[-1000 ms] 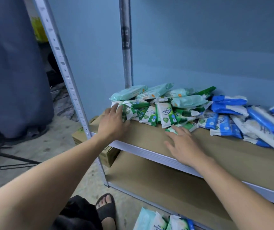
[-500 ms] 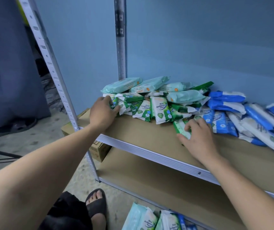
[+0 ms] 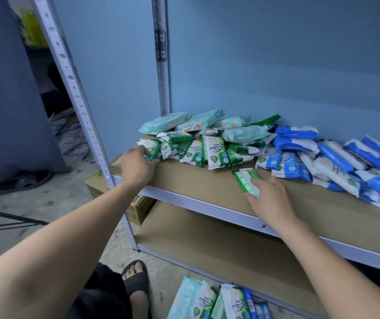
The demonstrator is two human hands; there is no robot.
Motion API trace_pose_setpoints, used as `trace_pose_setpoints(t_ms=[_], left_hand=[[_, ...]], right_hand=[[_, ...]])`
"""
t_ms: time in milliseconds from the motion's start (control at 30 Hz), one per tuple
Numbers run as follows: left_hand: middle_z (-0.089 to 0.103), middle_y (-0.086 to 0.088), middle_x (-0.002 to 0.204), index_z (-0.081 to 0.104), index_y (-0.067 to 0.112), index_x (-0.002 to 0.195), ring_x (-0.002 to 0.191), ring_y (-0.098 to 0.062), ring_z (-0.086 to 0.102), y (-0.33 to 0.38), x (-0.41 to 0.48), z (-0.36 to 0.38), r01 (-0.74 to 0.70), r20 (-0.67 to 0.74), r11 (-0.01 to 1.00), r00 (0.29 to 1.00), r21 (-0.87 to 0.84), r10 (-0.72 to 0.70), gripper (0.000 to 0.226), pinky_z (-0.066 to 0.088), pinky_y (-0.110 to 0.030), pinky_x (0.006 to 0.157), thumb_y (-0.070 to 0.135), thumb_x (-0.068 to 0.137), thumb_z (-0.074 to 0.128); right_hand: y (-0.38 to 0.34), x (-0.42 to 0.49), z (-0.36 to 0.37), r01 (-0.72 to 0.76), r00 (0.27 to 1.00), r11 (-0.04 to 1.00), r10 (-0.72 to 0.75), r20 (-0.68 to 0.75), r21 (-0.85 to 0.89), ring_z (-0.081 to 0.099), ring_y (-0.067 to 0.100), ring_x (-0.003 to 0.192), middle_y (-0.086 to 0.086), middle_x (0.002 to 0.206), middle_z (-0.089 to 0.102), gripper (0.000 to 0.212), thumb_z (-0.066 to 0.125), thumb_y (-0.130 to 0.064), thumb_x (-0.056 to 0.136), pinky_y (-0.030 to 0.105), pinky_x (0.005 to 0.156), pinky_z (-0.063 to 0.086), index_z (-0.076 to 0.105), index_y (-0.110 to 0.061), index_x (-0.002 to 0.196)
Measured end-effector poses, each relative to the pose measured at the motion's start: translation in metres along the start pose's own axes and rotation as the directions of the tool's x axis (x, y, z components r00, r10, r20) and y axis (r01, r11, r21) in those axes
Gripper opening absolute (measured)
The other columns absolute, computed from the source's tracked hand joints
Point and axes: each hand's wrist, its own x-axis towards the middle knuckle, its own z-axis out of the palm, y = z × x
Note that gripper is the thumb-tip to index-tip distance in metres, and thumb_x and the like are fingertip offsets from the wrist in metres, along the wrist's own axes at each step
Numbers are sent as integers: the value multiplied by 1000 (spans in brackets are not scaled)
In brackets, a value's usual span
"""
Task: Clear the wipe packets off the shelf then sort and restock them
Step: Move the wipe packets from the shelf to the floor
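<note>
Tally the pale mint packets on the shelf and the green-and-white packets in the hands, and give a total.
On the shelf, pale mint packets: 4
In hand, green-and-white packets: 2, one gripped by the left hand, one pinched by the right hand
Total: 6

Left hand (image 3: 138, 168): motion-blurred. Fingertips are sunk behind the end packet (image 3: 151, 150) of the green pile (image 3: 207, 150); grip unclear.

Right hand (image 3: 269, 199) pinches a green packet (image 3: 245, 179). Thumb and fingers cover its near end; label unreadable.

Lower layers of the pile are hidden under teal packets (image 3: 168, 122), whose print is too small to read.

Blue packets (image 3: 336, 157) run off the right edge; count unknowable.

Floor packets (image 3: 216, 302) are cut by the bottom edge.

Cardboard box (image 3: 138, 208) sits mostly behind the shelf post (image 3: 87, 125) and the forearm.

Yellow object (image 3: 31, 28), top left: blurred, unidentifiable.
</note>
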Motion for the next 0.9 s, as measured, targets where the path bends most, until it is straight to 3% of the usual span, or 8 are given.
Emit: trace_pose_setpoints(t_ms=[100,233,367,533,700,800,900], left_hand=[[64,-12,104,55,21,101,84,-29,56,-4,-20,-4,29,18,999,999,-33,-28,25,36,-32,67,23,84,73],[58,-5,77,61,23,110,70,-26,54,-11,-58,-13,-50,25,998,998,-40,51,30,32,-32,54,23,82,72],[64,-3,98,67,20,114,84,-24,58,-12,-110,-12,-235,6,963,971,-132,238,34,39,-31,67,16,80,75],[62,1,135,67,25,116,116,-16,62,-20,-174,18,-412,36,869,898,-273,438,39,52,-32,89,18,80,81],[52,4,147,64,30,118,129,-9,54,-38,-226,56,-406,87,861,889,-306,450,41,52,-29,92,17,82,79],[54,3,145,64,27,121,127,-14,57,-56,-246,82,-388,225,886,867,-255,444,39,52,-30,90,21,85,78],[55,2,143,64,23,126,116,-20,61,-70,-258,108,-293,385,939,857,-183,343,41,44,-24,85,22,86,76]], right_hand=[[-1,-12,-1,-16,1000,999,17,26,-32,50,31,121,12,132,56,60,65,-46,93,38,96,47,49,-25,148],[-3,-34,-6,20,1000,997,-20,5,-75,52,31,113,10,124,62,57,59,-41,96,38,90,49,46,-31,150],[-8,-68,5,114,992,990,-118,-46,-84,46,29,113,9,125,58,53,53,-34,99,39,93,45,43,-30,151],[-6,-112,34,258,954,965,-261,-145,-39,47,29,110,8,128,57,58,65,-27,91,40,86,51,49,-24,147],[16,-147,76,287,952,957,-282,-118,32,48,27,108,5,134,52,64,66,-25,90,40,77,54,45,-25,150],[38,-162,104,227,974,973,-228,20,32,43,24,114,1,140,48,63,57,-28,96,38,82,51,34,-30,155],[64,-166,133,109,981,994,-112,157,25,42,24,115,3,136,49,63,51,-30,100,37,89,47,27,-31,158]])
